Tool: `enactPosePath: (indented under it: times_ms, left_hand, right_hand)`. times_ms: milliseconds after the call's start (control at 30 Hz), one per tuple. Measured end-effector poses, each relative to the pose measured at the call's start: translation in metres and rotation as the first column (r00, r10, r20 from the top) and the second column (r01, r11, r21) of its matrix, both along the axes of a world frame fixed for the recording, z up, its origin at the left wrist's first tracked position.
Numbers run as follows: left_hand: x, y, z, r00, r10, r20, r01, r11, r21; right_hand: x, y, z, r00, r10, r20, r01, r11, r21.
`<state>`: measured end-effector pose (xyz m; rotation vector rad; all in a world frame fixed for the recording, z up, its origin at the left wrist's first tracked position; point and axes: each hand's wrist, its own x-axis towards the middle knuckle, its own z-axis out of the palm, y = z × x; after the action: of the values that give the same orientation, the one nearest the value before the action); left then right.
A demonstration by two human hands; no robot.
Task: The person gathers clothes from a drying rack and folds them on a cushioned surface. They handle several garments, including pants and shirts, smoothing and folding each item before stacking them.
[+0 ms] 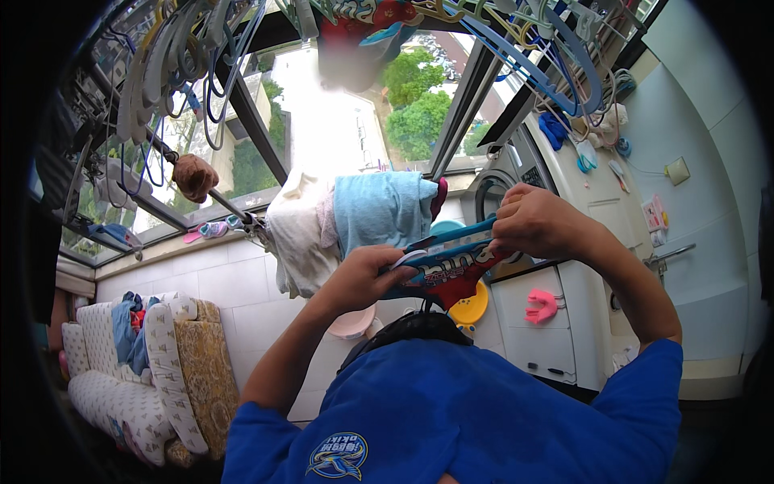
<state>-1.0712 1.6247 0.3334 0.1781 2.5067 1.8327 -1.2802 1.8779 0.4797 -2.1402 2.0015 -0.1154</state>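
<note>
A pair of small printed briefs, red and blue with lettering (450,269), is stretched by its waistband between my two hands in front of my chest. My left hand (369,275) grips one end of the waistband, and a white strip, perhaps the end of a hanger, shows by its thumb. With closed fingers my right hand (523,221) pinches the other end. Beyond them a light blue towel (381,209) and a white cloth (299,230) hang over a rack by the window. Another printed red and blue garment (369,24) hangs overhead, partly blurred.
Plastic hangers (175,66) hang at upper left, more hangers (544,66) at upper right. A sofa (133,363) with clothes stands at left. To the right are a washing machine (511,175) and a white cabinet (535,327). A yellow basin (471,305) and a pink basin (352,322) lie low.
</note>
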Motion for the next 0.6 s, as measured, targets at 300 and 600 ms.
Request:
enactPosePath:
  times_ms: [300,600]
  left_hand:
    - [-0.001,0.012,0.006,0.893,0.287,-0.348,-0.372,0.905,-0.208]
    - [0.001,-0.003,-0.001,0.999,-0.015,-0.048,0.008,0.989,-0.145]
  right_hand:
    - [0.011,0.003,-0.016,0.959,-0.211,-0.188,0.211,0.977,-0.023]
    - [0.008,-0.005,-0.021,0.945,-0.131,-0.3,0.108,0.99,-0.092]
